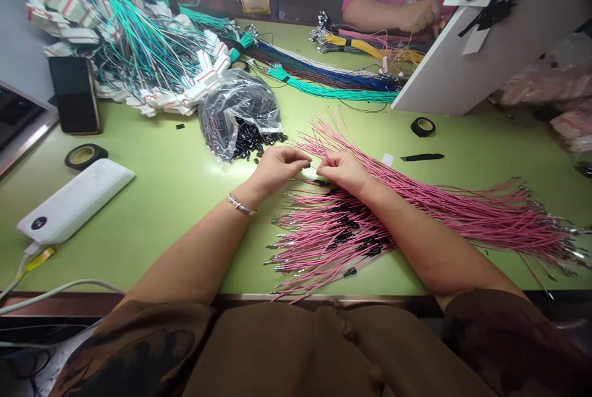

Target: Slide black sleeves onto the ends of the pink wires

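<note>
My left hand (283, 167) pinches a small black sleeve (306, 164) between thumb and fingertips. Just to its right, my right hand (343, 171) is closed on a thin pink wire, whose end points toward the sleeve. Whether the wire has entered the sleeve I cannot tell. Below the hands lies a spread of pink wires (305, 224) with metal ends, many carrying black sleeves. A longer bundle of pink wires (444, 212) runs under my right forearm to the right. A clear plastic bag (243, 101) spills loose black sleeves left of the hands.
At left are a phone (74, 95), a tape roll (86, 155) and a white power bank (76, 203) with a cable. Teal-wired white connectors (139, 45) pile behind. Another tape roll (423, 126) and a black blade (422, 157) lie right. Across the table a person's hand (420, 15) shows beside a white panel (457, 58).
</note>
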The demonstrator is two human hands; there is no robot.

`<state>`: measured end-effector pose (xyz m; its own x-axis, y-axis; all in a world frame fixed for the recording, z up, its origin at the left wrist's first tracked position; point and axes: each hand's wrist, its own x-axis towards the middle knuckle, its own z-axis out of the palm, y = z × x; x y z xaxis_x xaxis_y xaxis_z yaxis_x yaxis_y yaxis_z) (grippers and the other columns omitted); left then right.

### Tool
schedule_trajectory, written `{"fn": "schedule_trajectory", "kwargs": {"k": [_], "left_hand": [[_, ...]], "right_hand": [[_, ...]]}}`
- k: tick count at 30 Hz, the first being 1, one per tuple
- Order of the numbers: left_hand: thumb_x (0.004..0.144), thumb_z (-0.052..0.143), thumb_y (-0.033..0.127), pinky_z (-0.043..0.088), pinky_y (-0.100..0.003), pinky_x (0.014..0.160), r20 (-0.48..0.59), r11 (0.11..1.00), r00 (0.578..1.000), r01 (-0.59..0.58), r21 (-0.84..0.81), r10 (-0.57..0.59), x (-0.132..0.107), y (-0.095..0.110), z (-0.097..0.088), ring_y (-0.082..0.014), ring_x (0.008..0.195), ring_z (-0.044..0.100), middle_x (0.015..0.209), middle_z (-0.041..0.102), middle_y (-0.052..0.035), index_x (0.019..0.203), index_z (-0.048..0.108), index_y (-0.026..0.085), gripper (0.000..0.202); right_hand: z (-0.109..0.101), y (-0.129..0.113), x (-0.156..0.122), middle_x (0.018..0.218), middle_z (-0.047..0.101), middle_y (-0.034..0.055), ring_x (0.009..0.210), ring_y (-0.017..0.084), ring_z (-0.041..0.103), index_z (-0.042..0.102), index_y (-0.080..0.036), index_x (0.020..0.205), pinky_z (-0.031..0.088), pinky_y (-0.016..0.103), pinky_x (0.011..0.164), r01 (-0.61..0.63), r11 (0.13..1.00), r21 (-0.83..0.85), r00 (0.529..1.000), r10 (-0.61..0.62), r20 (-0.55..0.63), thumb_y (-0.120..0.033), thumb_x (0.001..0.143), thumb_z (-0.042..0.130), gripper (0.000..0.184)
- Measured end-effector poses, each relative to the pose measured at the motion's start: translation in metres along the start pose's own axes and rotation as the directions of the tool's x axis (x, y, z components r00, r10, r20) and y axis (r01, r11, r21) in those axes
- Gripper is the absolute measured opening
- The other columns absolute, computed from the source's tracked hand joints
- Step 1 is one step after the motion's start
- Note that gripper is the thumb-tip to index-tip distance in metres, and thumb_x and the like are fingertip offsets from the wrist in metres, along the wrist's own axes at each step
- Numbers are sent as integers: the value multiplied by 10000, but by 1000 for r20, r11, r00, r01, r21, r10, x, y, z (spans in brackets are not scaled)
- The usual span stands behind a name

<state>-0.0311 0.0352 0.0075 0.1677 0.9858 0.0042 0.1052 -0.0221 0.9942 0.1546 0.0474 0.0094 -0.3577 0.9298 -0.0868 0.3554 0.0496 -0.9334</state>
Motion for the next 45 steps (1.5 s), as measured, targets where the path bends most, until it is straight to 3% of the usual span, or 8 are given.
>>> {"fn": "schedule_trajectory", "kwargs": {"k": [5, 12, 18, 27, 33, 37, 42, 45], "left_hand": [[698, 727, 193, 471, -220, 564, 46, 999, 998, -32, 25, 31, -2, 1, 9, -83, 562, 566, 680, 697, -26, 793, 737, 131, 113], [700, 751, 212, 465, -215, 517, -24, 999, 999, 36, -1, -36, -1, 1, 9, -81, 512, 567, 642, 674, -19, 767, 678, 125, 132], [708, 735, 197, 476, -224, 582, 20, 983, 994, -111, 144, 110, -4, 1, 19, -89, 586, 572, 660, 668, -10, 739, 667, 139, 94], [702, 740, 179, 561, -276, 719, 159, 998, 985, 68, -6, -67, -5, -1, 7, -116, 668, 664, 765, 740, -53, 853, 722, 123, 162], [711, 769, 178, 562, -258, 599, 97, 986, 983, 163, -45, -159, -4, -5, 9, -126, 572, 665, 656, 712, -59, 771, 661, 126, 134], [721, 765, 202, 520, -234, 521, 95, 986, 981, 167, 0, -167, -4, -6, 9, -112, 494, 617, 603, 688, -43, 737, 667, 129, 124], [721, 722, 182, 501, -248, 575, 142, 975, 983, 86, 204, -116, -7, 0, 6, -135, 586, 636, 704, 738, -65, 774, 755, 136, 78], [696, 736, 183, 504, -272, 644, 248, 945, 967, -27, 326, -58, -10, 7, 6, -156, 657, 649, 750, 742, -59, 760, 779, 159, 81]], "right_hand": [[-9, -9, -5, 485, 530, -36, 407, 54, 390, 585, -150, 655, 285, 211, 428, -75, 996, 49, 989, 68, 129, -327, 737, 672, 214], [-21, -9, -4, 491, 587, -17, 367, 55, 434, 574, -154, 639, 327, 196, 378, -161, 976, 144, 980, 141, 140, -229, 721, 699, 168], [-15, -10, -8, 470, 547, -39, 363, 39, 417, 576, -146, 632, 295, 174, 357, -141, 982, 126, 978, 119, 172, -245, 737, 746, 223], [-14, -3, -2, 634, 647, 34, 576, 102, 616, 671, -120, 686, 560, 237, 607, -285, 859, 426, 956, 285, 65, -218, 673, 771, 141], [-9, -9, -6, 564, 559, -24, 505, 68, 449, 729, -122, 775, 382, 233, 515, -80, 996, 49, 996, 78, 41, -287, 728, 709, 173], [-10, -11, -7, 590, 581, -11, 578, 88, 462, 727, -142, 687, 343, 251, 579, 126, 950, -285, 992, -113, 61, -243, 741, 669, 129], [-40, -16, -8, 491, 504, -32, 505, 84, 399, 685, -155, 595, 278, 267, 519, 74, 882, -466, 965, 53, 255, -259, 721, 677, 163], [-48, -19, -7, 471, 472, -26, 498, 81, 374, 636, -151, 524, 265, 266, 493, 66, 920, -387, 979, 16, 205, -311, 706, 715, 255]]}}
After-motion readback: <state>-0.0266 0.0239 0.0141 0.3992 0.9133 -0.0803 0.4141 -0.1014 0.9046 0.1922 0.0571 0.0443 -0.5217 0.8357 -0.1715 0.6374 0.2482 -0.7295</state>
